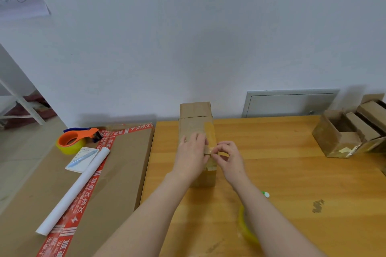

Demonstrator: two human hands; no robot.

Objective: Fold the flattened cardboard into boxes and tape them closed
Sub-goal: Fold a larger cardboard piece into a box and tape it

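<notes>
A long narrow cardboard box [195,125] lies on the wooden table [271,173], running away from me, with a flap raised at its far end. A strip of yellowish tape [210,131] runs along its top right side. My left hand [191,156] lies flat on the box top with fingers spread. My right hand [226,156] pinches the tape end at the box's right edge, thumb and forefinger together. A yellow tape roll [245,227] lies near my right forearm, partly hidden by it.
A big flat carton [125,162] with red printed tape sits left of the table, carrying an orange tape dispenser [76,139], a notepad with a pen [82,158] and a white paper roll [75,192]. Several folded boxes [351,131] stand at the far right.
</notes>
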